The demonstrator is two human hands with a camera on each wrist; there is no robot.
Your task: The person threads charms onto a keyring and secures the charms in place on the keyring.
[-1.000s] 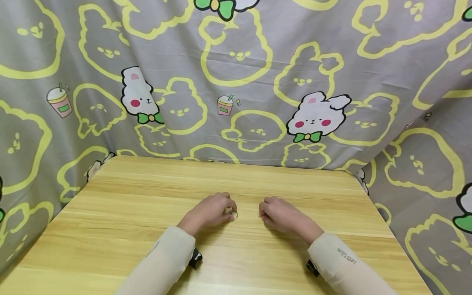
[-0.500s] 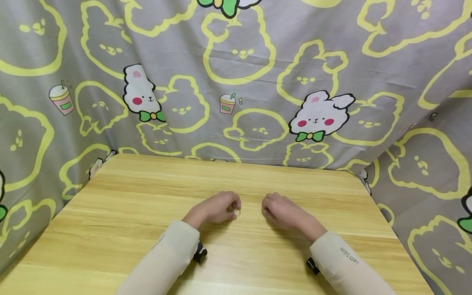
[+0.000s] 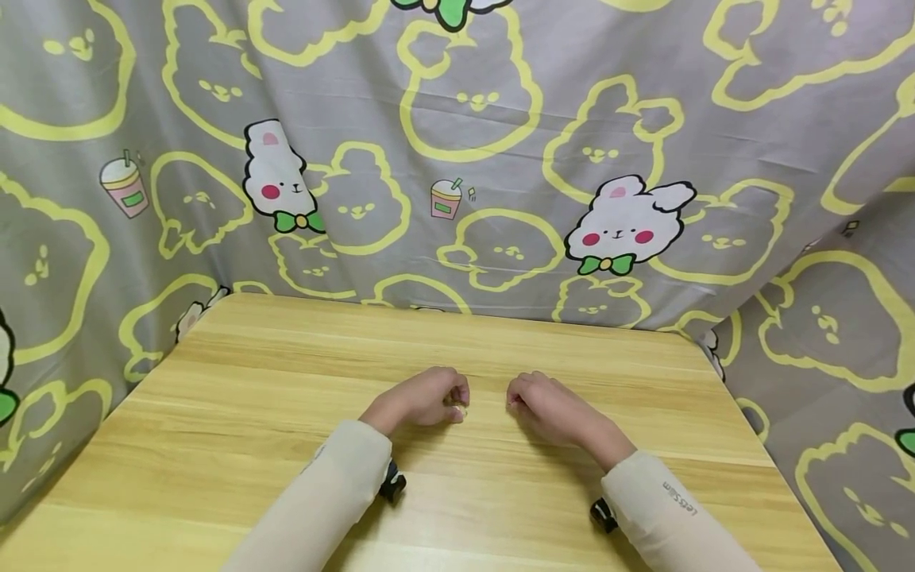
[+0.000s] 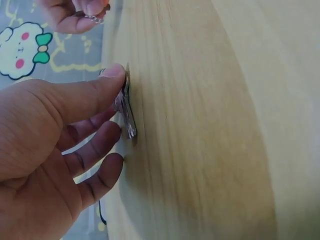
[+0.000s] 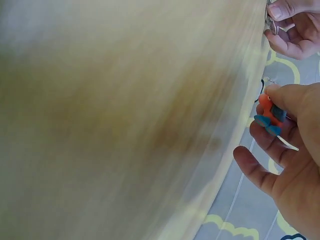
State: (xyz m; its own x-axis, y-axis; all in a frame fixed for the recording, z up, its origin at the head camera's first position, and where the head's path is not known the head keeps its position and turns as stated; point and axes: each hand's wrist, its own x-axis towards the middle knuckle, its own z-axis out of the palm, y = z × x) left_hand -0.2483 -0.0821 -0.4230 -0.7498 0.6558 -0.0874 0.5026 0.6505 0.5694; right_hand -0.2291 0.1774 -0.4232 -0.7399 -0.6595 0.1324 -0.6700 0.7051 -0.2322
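Observation:
My left hand [image 3: 427,396] pinches a metal key ring [image 3: 463,411] just above the wooden table. In the left wrist view, a flat silver piece that looks like a key [image 4: 129,112] hangs from that grip, between thumb and fingers. To the right, a short gap away, my right hand [image 3: 549,407] holds a small orange-and-blue figurine charm [image 5: 270,115] between thumb and curled fingers. Its short silver chain [image 4: 95,19] sticks out from the fingertips. In the head view the charm is hidden behind the right hand.
The wooden table [image 3: 286,445] fills the area under both hands. A grey curtain [image 3: 493,183] with yellow outlines and white rabbits hangs behind it and along both sides. Each wrist carries a small black camera [image 3: 391,482].
The left hand has shifted slightly right and away from the person, bringing the key ring closer to the right hand. The right hand stays nearly in place; the head view shifts a little.

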